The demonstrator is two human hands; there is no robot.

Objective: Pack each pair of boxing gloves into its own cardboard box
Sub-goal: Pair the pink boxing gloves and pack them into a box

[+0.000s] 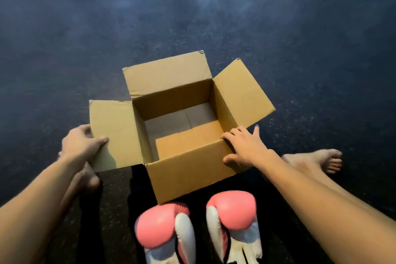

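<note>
1. The cardboard box [188, 169] sits on the dark floor [64, 38] in front of the person, mouth up and empty; the seams of its bottom flaps show inside.
2. Three top flaps are folded outward: the far flap [167, 73] leans back, the right flap [244, 94] slants up and away, and the left flap [115, 135] lies spread out nearly level; the near edge shows no raised flap, so the mouth is open from the person's side.
3. Two pink and white boxing gloves stand just nearer than the box: the left glove [160, 229] is touching or almost touching the box's near bottom corner; the right glove [233, 208] is beside it with a dark gap between them; both lie outside the box.
4. The floor beyond the box and to either far side is bare and wide; the room close by is narrower, hemmed by the person's bare feet, one foot [321, 161] right of the box and the other foot [90, 178] under the left forearm.
5. The left hand [82, 143] pinches the outer edge of the left flap; the thumb lies on top and the fingers curl under the edge; the grip is pressed on the cardboard.
6. The right hand [244, 146] rests on the box's near right corner; fingers are spread over the rim, the thumb lies against the near wall, and the grip is loose and splayed rather than clenched.
7. Both forearms reach forward from the lower corners, bare and nearly straight.
</note>
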